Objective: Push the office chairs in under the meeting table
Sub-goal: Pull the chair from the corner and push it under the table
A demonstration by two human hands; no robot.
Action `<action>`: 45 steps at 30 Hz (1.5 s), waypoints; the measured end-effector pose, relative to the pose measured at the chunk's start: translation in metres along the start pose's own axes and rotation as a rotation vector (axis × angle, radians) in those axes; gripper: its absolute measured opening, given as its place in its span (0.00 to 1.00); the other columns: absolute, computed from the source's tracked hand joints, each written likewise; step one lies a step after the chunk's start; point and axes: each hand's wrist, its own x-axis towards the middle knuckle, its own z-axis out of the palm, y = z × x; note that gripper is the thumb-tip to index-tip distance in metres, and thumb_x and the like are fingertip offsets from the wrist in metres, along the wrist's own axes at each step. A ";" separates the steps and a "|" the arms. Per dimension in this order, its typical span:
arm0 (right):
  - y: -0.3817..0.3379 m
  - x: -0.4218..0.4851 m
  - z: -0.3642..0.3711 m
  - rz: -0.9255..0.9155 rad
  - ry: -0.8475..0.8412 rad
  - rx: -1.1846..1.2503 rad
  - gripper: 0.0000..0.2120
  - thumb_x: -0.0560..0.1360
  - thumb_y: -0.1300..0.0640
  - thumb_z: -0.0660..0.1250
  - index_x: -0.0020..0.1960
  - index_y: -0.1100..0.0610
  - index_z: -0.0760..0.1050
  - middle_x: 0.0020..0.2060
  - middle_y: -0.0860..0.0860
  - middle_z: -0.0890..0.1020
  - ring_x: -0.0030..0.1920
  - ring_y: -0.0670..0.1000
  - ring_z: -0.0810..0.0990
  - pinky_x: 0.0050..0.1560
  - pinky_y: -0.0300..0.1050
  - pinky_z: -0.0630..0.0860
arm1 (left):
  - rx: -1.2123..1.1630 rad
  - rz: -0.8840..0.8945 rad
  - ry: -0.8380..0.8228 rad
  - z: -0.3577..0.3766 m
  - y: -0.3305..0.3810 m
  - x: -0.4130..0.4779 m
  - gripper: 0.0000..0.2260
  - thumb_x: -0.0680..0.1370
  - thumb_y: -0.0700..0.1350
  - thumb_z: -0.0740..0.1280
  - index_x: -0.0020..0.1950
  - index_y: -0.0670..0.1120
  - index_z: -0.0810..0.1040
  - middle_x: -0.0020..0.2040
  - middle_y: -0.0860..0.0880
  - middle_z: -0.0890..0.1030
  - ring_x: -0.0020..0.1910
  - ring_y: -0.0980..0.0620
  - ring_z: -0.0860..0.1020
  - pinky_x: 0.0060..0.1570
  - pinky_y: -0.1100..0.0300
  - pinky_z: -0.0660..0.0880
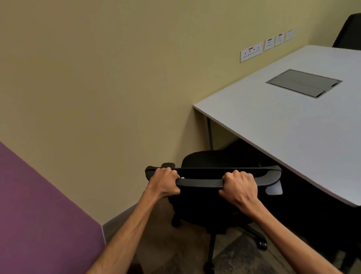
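Fingers (234, 175) of the right hand (240, 188) are curling tight over the top rail of the black mesh-backed office chair (205, 202), and the left hand (163, 182) is clenching the same rail near its left end. Both bare forearms are reaching forward from the bottom edge. That chair is standing on its castors just beside the near-left corner of the pale grey rectangular meeting table (299, 133), its seat partly under the tabletop edge. A grey metal cable hatch (303, 83) is sitting flush in the tabletop. At the far side, 1 second black chair (359, 33) is showing behind the table. White wall sockets (252, 51) are lining the beige wall (99, 78), a purple panel (20, 213) is filling the left, and mottled grey-brown carpet (236, 266) is covering the floor.
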 end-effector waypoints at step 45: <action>-0.049 0.367 0.043 0.732 0.001 -0.078 0.10 0.72 0.51 0.63 0.35 0.55 0.70 0.25 0.47 0.66 0.25 0.49 0.63 0.31 0.44 0.59 | 0.050 0.693 -0.006 0.016 -0.215 0.469 0.13 0.75 0.51 0.63 0.42 0.43 0.82 0.41 0.43 0.83 0.43 0.40 0.81 0.39 0.55 0.67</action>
